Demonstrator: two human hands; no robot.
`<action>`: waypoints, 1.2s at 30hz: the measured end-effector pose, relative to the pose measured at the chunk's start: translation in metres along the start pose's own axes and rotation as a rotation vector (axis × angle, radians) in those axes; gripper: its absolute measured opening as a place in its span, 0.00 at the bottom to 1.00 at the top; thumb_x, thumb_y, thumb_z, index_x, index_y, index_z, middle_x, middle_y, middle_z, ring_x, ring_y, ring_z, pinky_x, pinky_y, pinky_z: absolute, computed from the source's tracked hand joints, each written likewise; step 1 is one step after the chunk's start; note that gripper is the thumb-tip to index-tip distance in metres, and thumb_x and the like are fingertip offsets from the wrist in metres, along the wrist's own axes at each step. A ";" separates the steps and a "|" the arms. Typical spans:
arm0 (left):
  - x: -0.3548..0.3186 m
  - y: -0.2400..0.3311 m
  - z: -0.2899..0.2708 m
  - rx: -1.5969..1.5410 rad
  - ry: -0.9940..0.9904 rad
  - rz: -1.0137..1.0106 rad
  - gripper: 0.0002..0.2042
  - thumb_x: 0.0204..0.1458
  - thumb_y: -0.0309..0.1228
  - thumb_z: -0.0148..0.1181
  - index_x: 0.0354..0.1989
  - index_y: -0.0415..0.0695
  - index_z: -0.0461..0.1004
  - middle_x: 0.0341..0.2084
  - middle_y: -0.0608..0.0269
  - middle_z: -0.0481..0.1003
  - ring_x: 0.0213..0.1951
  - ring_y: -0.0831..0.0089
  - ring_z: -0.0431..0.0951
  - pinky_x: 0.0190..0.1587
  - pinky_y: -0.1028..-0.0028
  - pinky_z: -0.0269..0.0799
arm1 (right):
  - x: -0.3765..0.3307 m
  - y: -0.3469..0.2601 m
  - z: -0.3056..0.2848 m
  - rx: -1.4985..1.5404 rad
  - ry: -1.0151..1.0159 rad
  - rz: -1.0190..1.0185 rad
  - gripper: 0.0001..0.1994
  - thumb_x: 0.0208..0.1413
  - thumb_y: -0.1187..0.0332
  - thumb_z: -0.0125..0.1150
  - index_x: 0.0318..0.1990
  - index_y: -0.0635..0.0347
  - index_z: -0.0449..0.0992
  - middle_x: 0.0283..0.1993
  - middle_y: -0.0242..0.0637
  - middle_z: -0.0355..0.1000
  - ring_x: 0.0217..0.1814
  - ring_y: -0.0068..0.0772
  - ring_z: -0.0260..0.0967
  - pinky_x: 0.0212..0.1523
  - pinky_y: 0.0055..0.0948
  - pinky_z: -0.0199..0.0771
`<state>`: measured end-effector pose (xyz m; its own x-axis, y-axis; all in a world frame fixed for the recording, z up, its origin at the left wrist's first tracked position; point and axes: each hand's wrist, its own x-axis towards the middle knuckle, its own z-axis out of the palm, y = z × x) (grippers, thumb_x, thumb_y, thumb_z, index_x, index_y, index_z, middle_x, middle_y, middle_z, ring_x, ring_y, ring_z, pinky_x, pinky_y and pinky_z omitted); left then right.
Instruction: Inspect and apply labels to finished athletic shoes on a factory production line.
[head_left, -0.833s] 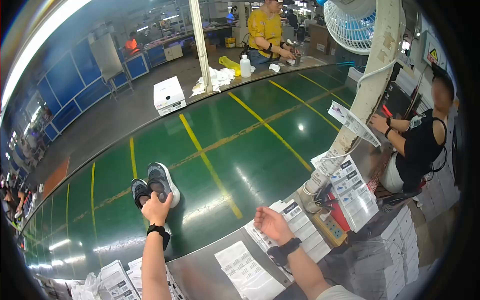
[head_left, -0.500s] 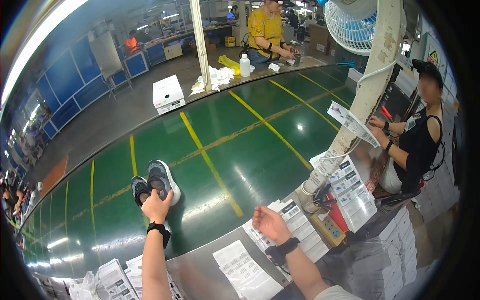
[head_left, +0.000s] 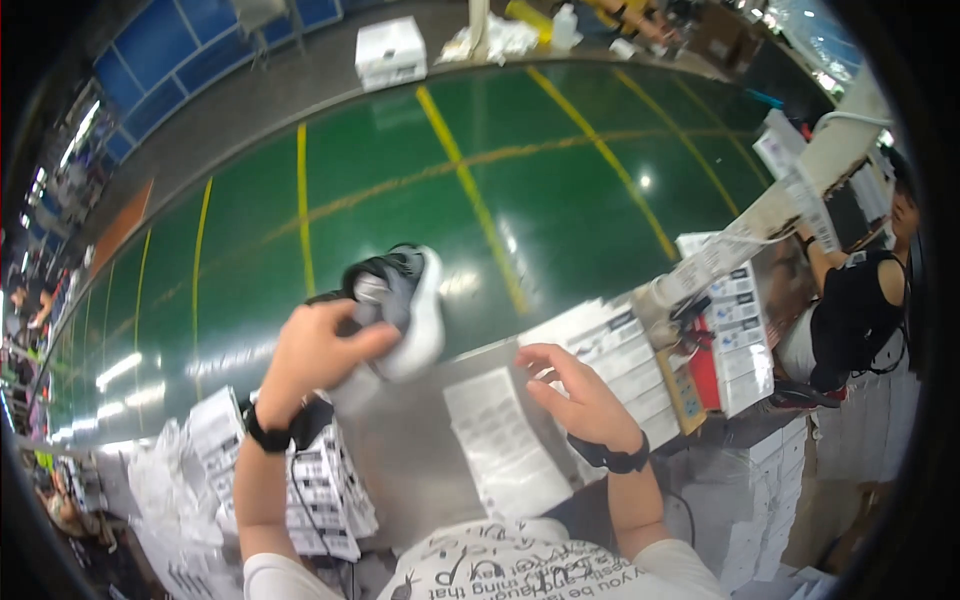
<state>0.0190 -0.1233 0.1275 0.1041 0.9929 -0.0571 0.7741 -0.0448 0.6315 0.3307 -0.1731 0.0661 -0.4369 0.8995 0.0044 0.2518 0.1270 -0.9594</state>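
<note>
**While the left hand (head_left: pixel 318 350) grips a shoe (head_left: pixel 418 315), the right hand (head_left: pixel 588 402) hangs loose**

Where the green belt (head_left: pixel 560 240) meets the grey surface (head_left: pixel 400 450), the shoe lies at two o'clock from the left hand, against its thumb and fingertips. It is grey and black with a thick white sole, tilted and slightly blurred; whether it rests on the belt or is raised, I cannot tell. The left hand is closed on it, thumb across the near part, the fingers mostly hidden. A dark edge of a second shoe (head_left: pixel 326 297) shows at twelve o'clock from the knuckles; the hand's hold on that one is unclear.

The right hand is empty, fingers half curled, at four o'clock from the shoe and well apart from it. Near it, a white sheet (head_left: pixel 500 440) lies at eight o'clock, printed cards (head_left: pixel 628 350) at one and a socket strip (head_left: pixel 686 398) at three.

At six o'clock from the left hand is another stack (head_left: pixel 325 490) of printed papers. Across the belt, a white box (head_left: pixel 390 52) stands at twelve o'clock from the shoe, a bottle (head_left: pixel 564 28) at one. A co-worker (head_left: pixel 855 310) in black sits at two o'clock from the right hand.
</note>
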 end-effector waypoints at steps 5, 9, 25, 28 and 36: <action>-0.129 0.038 0.079 0.175 -0.165 0.283 0.18 0.34 0.46 0.69 0.25 0.44 0.75 0.11 0.61 0.67 0.15 0.65 0.71 0.19 0.70 0.66 | -0.046 -0.021 0.058 -0.182 -0.171 0.126 0.43 0.51 0.52 0.59 0.61 0.73 0.40 0.61 0.62 0.40 0.61 0.57 0.48 0.58 0.41 0.56; -0.161 0.020 0.111 -0.226 -0.084 0.136 0.12 0.34 0.32 0.70 0.27 0.42 0.74 0.14 0.60 0.70 0.16 0.66 0.71 0.19 0.73 0.65 | -0.068 -0.009 0.076 -0.282 -0.040 0.263 0.39 0.49 0.58 0.61 0.59 0.76 0.48 0.53 0.61 0.58 0.58 0.57 0.56 0.58 0.39 0.57; -0.106 -0.014 0.081 0.075 0.195 0.576 0.13 0.32 0.23 0.67 0.28 0.37 0.72 0.28 0.57 0.73 0.24 0.63 0.72 0.25 0.71 0.68 | 0.012 -0.006 0.062 -0.610 -0.020 -0.601 0.12 0.35 0.73 0.65 0.31 0.62 0.74 0.30 0.39 0.72 0.29 0.38 0.71 0.28 0.28 0.73; -0.087 -0.011 0.066 0.009 0.184 0.519 0.12 0.32 0.22 0.66 0.29 0.37 0.72 0.26 0.58 0.74 0.23 0.64 0.72 0.23 0.71 0.67 | 0.037 -0.021 0.047 -0.476 -0.152 -0.416 0.09 0.36 0.75 0.63 0.30 0.62 0.74 0.25 0.38 0.71 0.24 0.37 0.69 0.22 0.29 0.67; -0.051 -0.015 0.052 -0.404 -0.122 0.075 0.03 0.42 0.22 0.61 0.23 0.35 0.74 0.20 0.59 0.75 0.21 0.75 0.73 0.24 0.80 0.65 | 0.079 -0.019 0.046 0.012 -0.283 0.129 0.04 0.44 0.76 0.58 0.27 0.67 0.76 0.18 0.37 0.71 0.18 0.23 0.64 0.20 0.23 0.61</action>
<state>0.0341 -0.1789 0.0805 0.2428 0.9671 -0.0756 0.4577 -0.0455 0.8880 0.2515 -0.1236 0.0720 -0.6256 0.7556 -0.1943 0.3109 0.0130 -0.9504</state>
